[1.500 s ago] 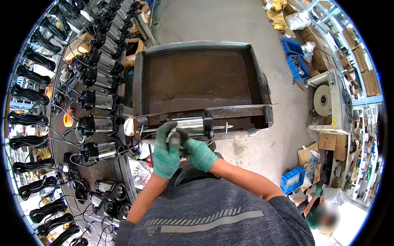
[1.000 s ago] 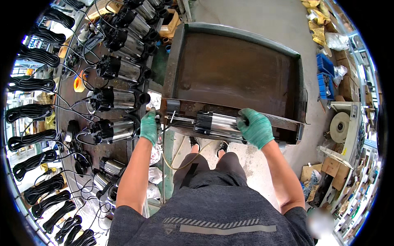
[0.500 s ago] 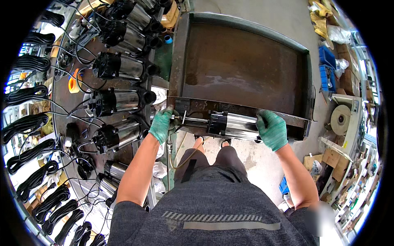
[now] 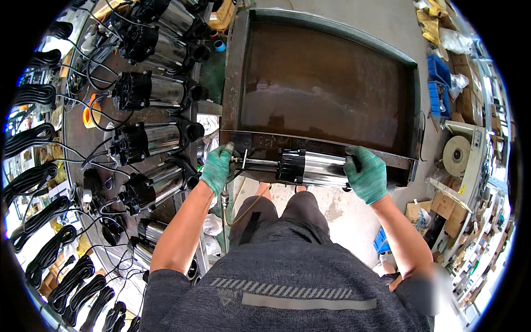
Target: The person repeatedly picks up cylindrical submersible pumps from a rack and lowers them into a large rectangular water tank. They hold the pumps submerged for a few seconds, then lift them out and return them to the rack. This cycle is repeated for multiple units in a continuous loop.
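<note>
A silver, cylindrical motor pump with a black ribbed section lies sideways along the front ledge of a rusty metal tank. My right hand, in a green knit glove, is curled round its right end and hides that end. From the pump's left end a thin metal rod runs toward my left hand, gloved alike. The left fingers are closed on a metal fitting at the rod's outer end, beside an upright crossbar. A yellowish hose hangs below this hand.
To my left, a bench holds several similar pumps with black cables, and a roll of orange tape. Coiled black cables hang farther left. Blue bins and a machine with a pale round reel stand at the right.
The view has shifted slightly, so the bench pumps and the tank sit a little farther left. Both hands keep the same hold, and the pump stays on the ledge.
</note>
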Tool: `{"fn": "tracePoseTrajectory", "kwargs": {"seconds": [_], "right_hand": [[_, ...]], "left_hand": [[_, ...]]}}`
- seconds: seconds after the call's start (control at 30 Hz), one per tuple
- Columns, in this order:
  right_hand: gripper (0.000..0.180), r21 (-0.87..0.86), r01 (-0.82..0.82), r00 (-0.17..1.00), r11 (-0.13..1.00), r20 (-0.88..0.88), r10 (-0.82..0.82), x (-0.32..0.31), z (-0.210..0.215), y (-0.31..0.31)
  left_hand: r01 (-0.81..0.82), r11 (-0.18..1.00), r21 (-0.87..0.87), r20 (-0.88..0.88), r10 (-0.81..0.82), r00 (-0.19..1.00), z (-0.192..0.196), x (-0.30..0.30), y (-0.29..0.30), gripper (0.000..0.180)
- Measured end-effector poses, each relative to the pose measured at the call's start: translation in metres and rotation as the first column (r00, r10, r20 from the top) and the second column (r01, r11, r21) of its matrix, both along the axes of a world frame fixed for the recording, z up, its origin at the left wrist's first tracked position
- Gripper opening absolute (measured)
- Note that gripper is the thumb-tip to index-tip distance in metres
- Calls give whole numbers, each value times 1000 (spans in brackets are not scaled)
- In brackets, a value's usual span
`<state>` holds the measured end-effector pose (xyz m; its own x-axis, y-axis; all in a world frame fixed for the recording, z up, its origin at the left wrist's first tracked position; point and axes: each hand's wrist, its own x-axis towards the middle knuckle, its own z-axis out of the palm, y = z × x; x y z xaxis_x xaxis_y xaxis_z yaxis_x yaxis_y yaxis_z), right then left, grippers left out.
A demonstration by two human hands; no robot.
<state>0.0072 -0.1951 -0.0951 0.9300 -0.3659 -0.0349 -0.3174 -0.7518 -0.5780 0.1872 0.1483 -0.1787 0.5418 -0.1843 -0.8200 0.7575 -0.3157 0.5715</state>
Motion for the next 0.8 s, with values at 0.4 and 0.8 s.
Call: {"fn": "tracePoseTrajectory", "kwargs": {"seconds": [0.4,0.8], "right_hand": [[18,3,-33,999,999,4,33,-4,2,0],[51,374,-349,932,859,237,275,-45,24,91]], "left_hand": [[-38,999,-25,49,39,998,-6,-5,6,35],[-167,745,-646,140,330,933,147,-89,-111,29]]}}
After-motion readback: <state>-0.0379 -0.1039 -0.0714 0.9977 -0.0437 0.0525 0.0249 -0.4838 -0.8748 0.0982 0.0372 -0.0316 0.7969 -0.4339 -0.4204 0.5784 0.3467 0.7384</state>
